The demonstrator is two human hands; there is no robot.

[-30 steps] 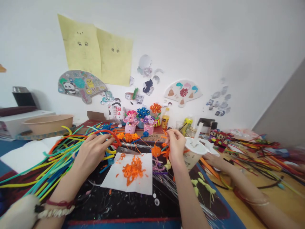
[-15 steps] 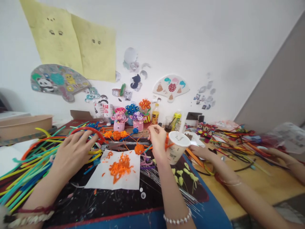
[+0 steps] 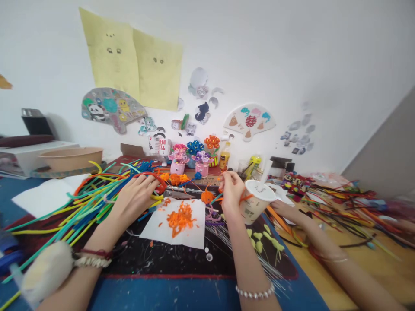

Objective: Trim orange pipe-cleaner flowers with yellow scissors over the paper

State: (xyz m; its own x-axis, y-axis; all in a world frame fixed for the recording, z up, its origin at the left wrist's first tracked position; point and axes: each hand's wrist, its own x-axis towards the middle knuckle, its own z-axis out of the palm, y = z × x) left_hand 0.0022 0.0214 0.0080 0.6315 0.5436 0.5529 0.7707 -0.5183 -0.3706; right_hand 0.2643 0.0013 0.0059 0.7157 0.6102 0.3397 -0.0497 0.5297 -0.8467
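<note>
My left hand (image 3: 138, 194) lies over a loose bundle of coloured pipe cleaners (image 3: 94, 203), fingers spread near a curved red pipe cleaner (image 3: 158, 180). My right hand (image 3: 231, 192) is raised with thumb and fingers pinched; an orange pipe cleaner (image 3: 247, 198) shows on both sides of it, and the fingertips are partly hidden. A round orange pipe-cleaner ball (image 3: 207, 197) hangs just left of that hand. Below, between my hands, a white paper (image 3: 152, 231) carries a heap of orange fluff clippings (image 3: 180, 219). Scissors (image 3: 177, 194) lie behind the paper.
A lidded cup with straw (image 3: 257, 203) stands close right of my right hand. Pipe-cleaner flower pots (image 3: 177, 166) and a yellow bottle (image 3: 224, 156) line the wall. Thin wires (image 3: 256, 259) and pale green pieces (image 3: 259, 244) lie right. A co-worker's hand (image 3: 288, 211) is beyond the cup.
The camera has turned left, so everything sits further right in the picture. My left hand remains over the pipe cleaners; my right hand is still pinched beside the cup.
</note>
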